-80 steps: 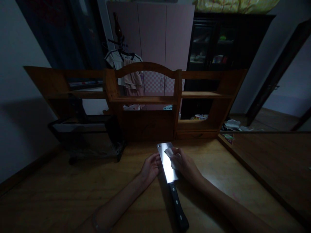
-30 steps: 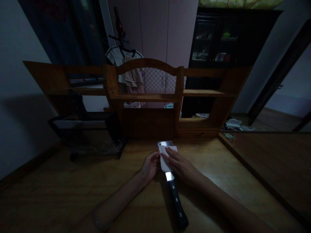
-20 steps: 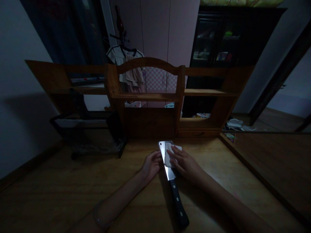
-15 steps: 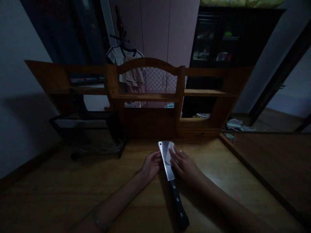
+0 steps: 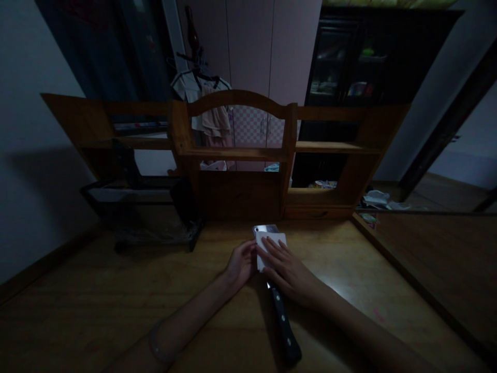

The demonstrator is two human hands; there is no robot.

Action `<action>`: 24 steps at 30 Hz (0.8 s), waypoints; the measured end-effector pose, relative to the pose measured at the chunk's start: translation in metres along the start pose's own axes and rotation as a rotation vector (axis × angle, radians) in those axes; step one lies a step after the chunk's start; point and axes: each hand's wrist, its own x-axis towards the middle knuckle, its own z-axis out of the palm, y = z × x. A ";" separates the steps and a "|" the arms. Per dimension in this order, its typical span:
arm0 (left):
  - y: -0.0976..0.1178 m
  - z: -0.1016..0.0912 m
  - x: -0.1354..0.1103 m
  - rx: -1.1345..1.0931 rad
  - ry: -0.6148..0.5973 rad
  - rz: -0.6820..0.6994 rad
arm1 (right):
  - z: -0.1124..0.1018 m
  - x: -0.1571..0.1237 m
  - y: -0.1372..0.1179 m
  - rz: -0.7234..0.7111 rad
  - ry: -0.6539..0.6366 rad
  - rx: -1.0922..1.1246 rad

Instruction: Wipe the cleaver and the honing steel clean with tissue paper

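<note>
A cleaver (image 5: 286, 331) with a black riveted handle points away from me above the wooden table, its handle toward me. Most of its blade lies under a folded white tissue (image 5: 262, 263); the shiny far end with its small hole stays visible. My right hand (image 5: 288, 267) presses the tissue against the blade, fingers stretched across it. At the blade's left edge, my left hand (image 5: 240, 264) steadies the cleaver with curled fingers, whose tips are partly hidden behind it. Neither hand is on the handle.
A wooden shelf unit (image 5: 289, 134) stands along the back of the table (image 5: 186, 305). On the left is a black-framed object (image 5: 143, 207), partly wrapped in clear plastic. A raised wooden edge (image 5: 407, 274) runs down the right side. Clothes (image 5: 213, 111) hang behind the shelf.
My right hand and the tissue have shifted left across the blade, so the tissue now covers nearly its full width. The left hand and the cleaver stay almost in place.
</note>
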 end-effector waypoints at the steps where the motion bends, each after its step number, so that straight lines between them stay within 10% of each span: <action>1: 0.000 0.000 0.000 -0.011 0.022 -0.002 | -0.001 0.000 -0.003 -0.020 -0.008 0.012; 24: -0.001 -0.005 0.003 0.046 0.028 -0.016 | -0.002 0.002 0.002 0.010 0.068 -0.041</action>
